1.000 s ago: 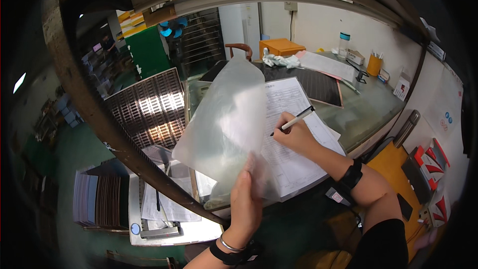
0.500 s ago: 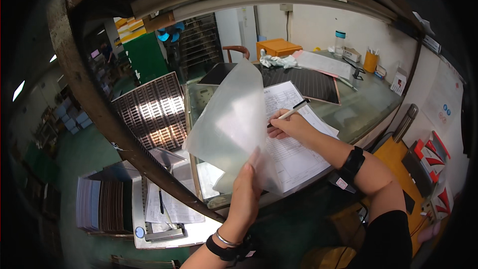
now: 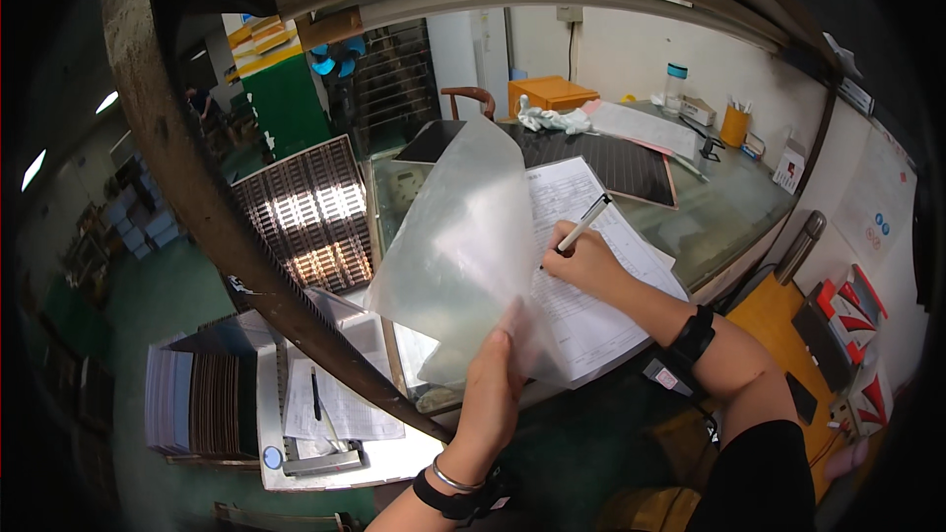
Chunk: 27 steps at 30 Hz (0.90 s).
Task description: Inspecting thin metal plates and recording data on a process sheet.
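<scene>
My left hand (image 3: 492, 374) pinches the lower edge of a translucent plastic sleeve (image 3: 448, 261), its thumb lying along the film. The sleeve is lifted and bowed upward, covering the left part of some printed paper sheets (image 3: 616, 310). Closed around a light-coloured pen with a dark end (image 3: 587, 220), my right hand (image 3: 591, 263) rests on those sheets. The pen leans to the right, and its tip meets the paper near the sleeve's edge. Both wrists wear black bands.
Dark striped panels (image 3: 626, 166) and white gloves (image 3: 557, 120) lie farther back on the glass-topped table (image 3: 744, 199). A metal frame post (image 3: 212, 227) slants down on the left. Beside it stand a shiny patterned panel (image 3: 310, 212) and a white side table (image 3: 419, 463) with papers.
My right hand has turned the pen more upright and brought its tip to the paper. The left hand still holds the sleeve, and the view has shifted slightly.
</scene>
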Each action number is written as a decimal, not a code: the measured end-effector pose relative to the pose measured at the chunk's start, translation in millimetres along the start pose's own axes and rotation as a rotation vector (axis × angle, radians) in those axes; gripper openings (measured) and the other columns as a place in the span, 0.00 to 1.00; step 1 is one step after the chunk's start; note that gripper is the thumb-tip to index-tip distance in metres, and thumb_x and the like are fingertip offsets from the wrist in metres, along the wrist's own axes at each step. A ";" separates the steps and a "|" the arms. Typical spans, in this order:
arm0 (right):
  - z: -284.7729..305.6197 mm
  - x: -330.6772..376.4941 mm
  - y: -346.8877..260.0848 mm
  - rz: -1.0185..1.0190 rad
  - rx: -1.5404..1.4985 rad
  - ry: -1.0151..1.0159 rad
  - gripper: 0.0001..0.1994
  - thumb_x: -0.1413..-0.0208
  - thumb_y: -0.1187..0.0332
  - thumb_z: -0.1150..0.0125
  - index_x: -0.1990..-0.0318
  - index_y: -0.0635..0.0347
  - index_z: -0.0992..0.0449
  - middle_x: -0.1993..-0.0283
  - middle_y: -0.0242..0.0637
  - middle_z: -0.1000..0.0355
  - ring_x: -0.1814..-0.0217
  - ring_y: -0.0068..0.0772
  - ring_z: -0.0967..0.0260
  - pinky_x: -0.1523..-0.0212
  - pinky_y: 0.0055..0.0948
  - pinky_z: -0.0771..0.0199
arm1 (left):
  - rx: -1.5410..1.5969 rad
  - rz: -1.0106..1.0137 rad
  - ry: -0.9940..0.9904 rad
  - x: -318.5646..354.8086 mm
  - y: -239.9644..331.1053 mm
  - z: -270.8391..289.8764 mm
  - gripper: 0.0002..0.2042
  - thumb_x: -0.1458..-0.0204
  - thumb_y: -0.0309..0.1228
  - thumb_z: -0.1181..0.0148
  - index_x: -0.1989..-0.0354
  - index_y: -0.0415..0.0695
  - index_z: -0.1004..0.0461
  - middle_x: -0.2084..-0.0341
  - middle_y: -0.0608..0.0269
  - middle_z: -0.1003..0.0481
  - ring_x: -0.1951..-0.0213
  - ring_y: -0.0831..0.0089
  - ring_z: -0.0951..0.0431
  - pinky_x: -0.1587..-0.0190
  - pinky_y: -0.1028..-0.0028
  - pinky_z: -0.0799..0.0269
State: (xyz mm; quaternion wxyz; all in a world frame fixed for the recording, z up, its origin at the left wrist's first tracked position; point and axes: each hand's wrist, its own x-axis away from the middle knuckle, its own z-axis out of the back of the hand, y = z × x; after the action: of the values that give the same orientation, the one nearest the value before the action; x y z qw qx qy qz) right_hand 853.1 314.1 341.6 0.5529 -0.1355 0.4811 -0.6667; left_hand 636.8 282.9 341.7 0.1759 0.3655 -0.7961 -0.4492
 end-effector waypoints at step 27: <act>-1.1 -1.0 -0.7 -0.031 0.023 0.021 0.11 0.62 0.66 0.41 0.79 0.64 0.33 0.84 0.40 0.32 0.81 0.33 0.33 0.76 0.30 0.34 | -0.003 0.013 0.014 -0.1 -3.1 0.2 0.26 0.39 0.41 0.66 0.38 0.35 0.49 0.41 0.54 0.44 0.39 0.67 0.45 0.39 0.67 0.49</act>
State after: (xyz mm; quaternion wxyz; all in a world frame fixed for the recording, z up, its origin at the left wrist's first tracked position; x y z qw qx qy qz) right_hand 852.2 315.4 341.9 0.5389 -0.1298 0.4770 -0.6821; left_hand 638.0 282.1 339.0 0.1850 0.3634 -0.7964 -0.4466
